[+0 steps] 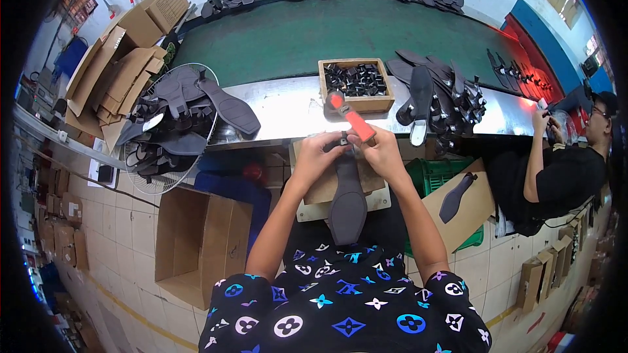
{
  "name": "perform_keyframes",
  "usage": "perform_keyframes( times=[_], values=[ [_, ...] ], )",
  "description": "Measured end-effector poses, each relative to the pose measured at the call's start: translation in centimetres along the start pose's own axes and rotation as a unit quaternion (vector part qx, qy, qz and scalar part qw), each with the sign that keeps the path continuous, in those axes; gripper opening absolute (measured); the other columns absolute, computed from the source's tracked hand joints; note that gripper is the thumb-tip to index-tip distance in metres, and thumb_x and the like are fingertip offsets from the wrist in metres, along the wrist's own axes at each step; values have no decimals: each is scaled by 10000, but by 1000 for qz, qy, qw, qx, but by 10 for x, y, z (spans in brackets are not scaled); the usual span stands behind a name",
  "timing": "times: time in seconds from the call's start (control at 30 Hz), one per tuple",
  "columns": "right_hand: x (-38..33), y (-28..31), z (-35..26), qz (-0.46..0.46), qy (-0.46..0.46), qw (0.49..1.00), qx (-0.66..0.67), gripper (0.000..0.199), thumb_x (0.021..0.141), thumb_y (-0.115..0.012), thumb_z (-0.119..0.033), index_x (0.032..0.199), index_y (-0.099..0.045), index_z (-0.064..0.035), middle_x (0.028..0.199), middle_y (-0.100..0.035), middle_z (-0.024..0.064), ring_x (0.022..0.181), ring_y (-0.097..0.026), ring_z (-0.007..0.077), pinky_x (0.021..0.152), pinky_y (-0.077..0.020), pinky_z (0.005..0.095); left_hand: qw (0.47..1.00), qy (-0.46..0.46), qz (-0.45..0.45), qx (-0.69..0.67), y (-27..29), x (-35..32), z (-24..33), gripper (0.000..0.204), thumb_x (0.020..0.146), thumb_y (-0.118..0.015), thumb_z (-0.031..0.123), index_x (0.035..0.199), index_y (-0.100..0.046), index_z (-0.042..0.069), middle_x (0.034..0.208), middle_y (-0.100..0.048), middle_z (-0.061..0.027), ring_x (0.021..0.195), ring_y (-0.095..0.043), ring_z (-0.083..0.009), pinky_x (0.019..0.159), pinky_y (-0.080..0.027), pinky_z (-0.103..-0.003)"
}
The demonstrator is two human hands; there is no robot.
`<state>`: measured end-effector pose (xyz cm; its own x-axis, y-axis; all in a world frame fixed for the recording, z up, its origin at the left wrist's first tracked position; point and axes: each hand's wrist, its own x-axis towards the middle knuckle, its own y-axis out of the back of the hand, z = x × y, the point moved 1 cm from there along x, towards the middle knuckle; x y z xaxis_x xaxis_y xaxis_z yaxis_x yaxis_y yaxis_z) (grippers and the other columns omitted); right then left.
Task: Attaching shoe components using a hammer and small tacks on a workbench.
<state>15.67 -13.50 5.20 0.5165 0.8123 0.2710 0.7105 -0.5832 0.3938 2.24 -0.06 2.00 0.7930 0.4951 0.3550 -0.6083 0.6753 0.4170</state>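
Observation:
My left hand [320,150] pinches a small black buckle piece at the top end of a dark shoe sole [347,199] that lies lengthwise on a wooden block [325,186] in front of me. My right hand [383,153] grips a tool with a red handle [351,119] that points up and away toward the bench. Both hands meet over the narrow end of the sole.
A wooden box [357,84] of small black parts sits on the metal bench edge [288,108]. Stacks of dark soles [438,95] lie to the right, more on a round fan guard [173,124] at left. A green conveyor [340,33] runs behind. An open carton [199,242] stands lower left. Another person [556,170] sits right.

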Motion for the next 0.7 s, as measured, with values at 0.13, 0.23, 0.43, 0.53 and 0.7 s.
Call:
perform_keyframes(
  times=[0.13,0.23,0.43,0.53,0.7],
  values=[
    [0,0,8,-20,-12,999,32,259,874,-697,-65,1114,-673,28,941,-723,134,838,-678,168,777,-520,318,1000,13,-11,6,0,1,1,329,797,-774,114,1100,-716,-1,1020,-725,-189,900,-714,-293,815,-538,-365],
    [-2,2,-2,-15,37,999,0,253,846,-684,-40,1092,-667,21,935,-691,164,843,-669,274,767,-509,354,999,36,-14,5,3,2,9,329,797,-777,119,1098,-716,0,1024,-727,-189,905,-717,-278,821,-539,-360],
    [-2,-2,-19,-6,59,994,-87,244,821,-687,-36,1060,-653,2,955,-654,179,894,-638,386,761,-499,404,998,66,-14,-6,7,3,16,331,792,-778,115,1097,-717,2,1007,-743,-162,899,-724,-249,822,-543,-335],
    [-3,1,-10,-7,26,998,-55,235,831,-692,-51,1057,-656,0,957,-652,175,893,-639,379,762,-499,403,999,37,2,-20,4,4,10,324,798,-771,108,1101,-719,3,985,-751,-149,874,-727,-228,808,-546,-324],
    [-7,8,-16,-14,68,993,-98,216,873,-685,-80,1069,-645,1,909,-652,160,821,-648,337,740,-499,377,998,55,-15,-33,5,5,12,304,814,-762,107,1098,-732,1,963,-762,-121,844,-715,-158,781,-549,-306]
  ],
)
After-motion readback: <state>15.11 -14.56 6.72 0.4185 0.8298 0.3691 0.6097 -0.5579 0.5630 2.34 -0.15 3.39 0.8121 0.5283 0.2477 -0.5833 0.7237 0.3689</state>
